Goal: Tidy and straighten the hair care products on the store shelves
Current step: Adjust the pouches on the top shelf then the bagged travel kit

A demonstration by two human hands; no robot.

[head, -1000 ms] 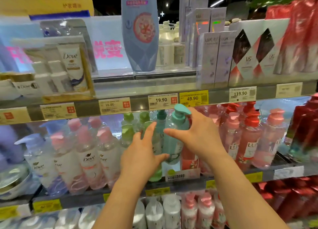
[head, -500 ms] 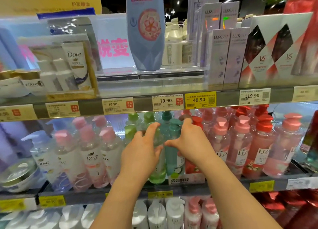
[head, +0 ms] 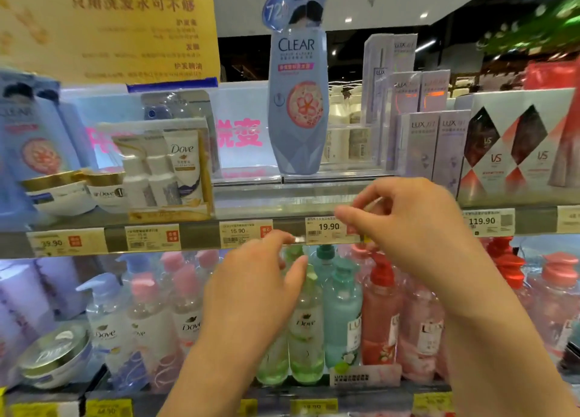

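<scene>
My left hand (head: 251, 294) is up in front of the green Dove bottles (head: 306, 332), fingers loose and spread, holding nothing. My right hand (head: 417, 241) is higher, by the edge of the shelf above, near the 19.90 price tag (head: 328, 228). Its fingers are curled a bit, but it is blurry and I cannot tell if they pinch anything.

The teal Lux pump bottle (head: 342, 310) stands straight in its row, just right of the green bottles. The red Lux bottle (head: 381, 316) stands right beside it, and the pink Dove bottles (head: 188, 310) are in a row to the left. So I think this middle part of the shelf is mostly tidy now.

There is more to do, I think. The top shelf has a Dove gift pack (head: 166, 172) and a tall Clear bottle (head: 298, 103) I have not touched. The low shelf at the bottom is mostly hidden.
</scene>
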